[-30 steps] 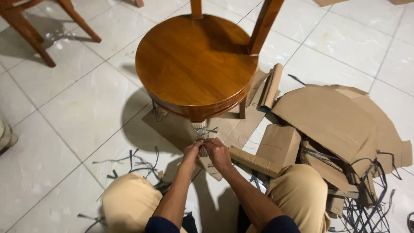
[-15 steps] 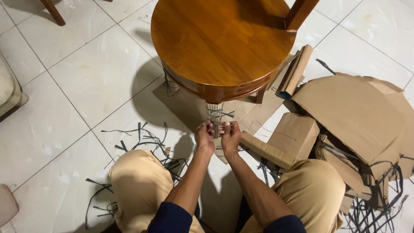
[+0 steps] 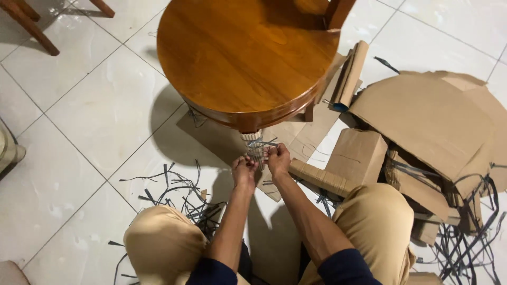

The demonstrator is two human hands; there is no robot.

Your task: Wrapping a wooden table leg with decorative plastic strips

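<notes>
While both hands, left point(image 3: 244, 171) and right point(image 3: 277, 157), pinch the wrapped leg point(image 3: 254, 146), cardboard point(image 3: 422, 119) crowds three o'clock; bare floor point(image 3: 100, 113) lies at nine.

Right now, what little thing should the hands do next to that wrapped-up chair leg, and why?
Probably peel the ribbed cardboard wrap down off the wooden chair's front leg. Both the left hand and right hand already pinch it where thin dark plastic straps hang loose, and the rest of the round brown wooden seat is bare.

Bright overhead light glares off the glossy white tiled floor point(image 3: 90, 111); the round polished wooden seat point(image 3: 237, 53) casts a soft shadow leftward.
</notes>
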